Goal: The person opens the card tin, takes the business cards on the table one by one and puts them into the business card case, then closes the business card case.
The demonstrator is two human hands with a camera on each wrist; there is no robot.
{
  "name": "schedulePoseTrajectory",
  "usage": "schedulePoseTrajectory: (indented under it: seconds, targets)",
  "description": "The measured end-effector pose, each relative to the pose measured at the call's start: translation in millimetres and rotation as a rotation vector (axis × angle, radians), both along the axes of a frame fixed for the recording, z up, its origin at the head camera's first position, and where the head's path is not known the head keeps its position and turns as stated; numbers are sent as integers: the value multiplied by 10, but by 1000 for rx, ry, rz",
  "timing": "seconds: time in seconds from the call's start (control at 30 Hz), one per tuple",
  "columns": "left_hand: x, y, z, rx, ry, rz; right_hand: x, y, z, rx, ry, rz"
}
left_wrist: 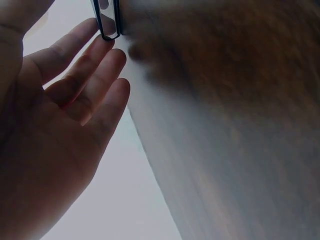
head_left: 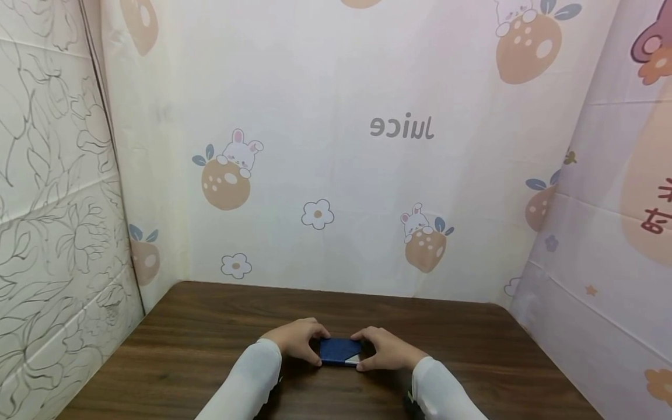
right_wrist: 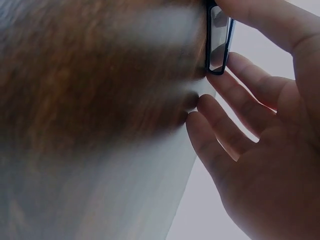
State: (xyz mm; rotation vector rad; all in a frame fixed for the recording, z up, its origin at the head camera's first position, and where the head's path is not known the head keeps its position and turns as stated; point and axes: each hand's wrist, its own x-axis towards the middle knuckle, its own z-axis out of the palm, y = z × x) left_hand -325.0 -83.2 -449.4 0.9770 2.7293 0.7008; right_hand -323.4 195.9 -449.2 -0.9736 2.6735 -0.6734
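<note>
A small flat dark-blue case (head_left: 338, 350) with a pale patch at its near right corner lies low over the tabletop between both hands. My left hand (head_left: 300, 341) grips its left end, thumb at the near corner and a forefinger at the far one. The opposite end is held likewise by my right hand (head_left: 389, 350). In the left wrist view, the case's narrow end (left_wrist: 108, 22) shows a dark rim around a shiny grey face, with the other fingers (left_wrist: 102, 85) spread below it. The right wrist view shows a similar dark-rimmed end (right_wrist: 218, 42) near the thumb.
Both hands work over a brown wood-grain table (head_left: 220, 315). Behind it hangs a pale curtain (head_left: 294, 175) printed with fruit, rabbits and flowers. A line-drawn floral sheet (head_left: 58, 233) borders the left side, and another printed sheet (head_left: 593, 262) the right.
</note>
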Motion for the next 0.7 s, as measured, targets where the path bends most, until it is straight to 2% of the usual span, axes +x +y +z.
schedulePoseTrajectory:
  seconds: [0.13,0.23,0.43,0.57,0.7]
  targets:
    - [-15,5,-19,4,0,1,-9,25,8,-13,12,39]
    - [-20,5,-32,9,3,-1,-23,29,-5,-11,9,35]
    - [21,-20,0,11,3,8,17,15,4,-13,9,11]
    - [69,-67,46,14,3,26,59,6,25,-33,-19,-37]
    - [106,-129,80,25,16,41,86,11,25,-40,2,-75]
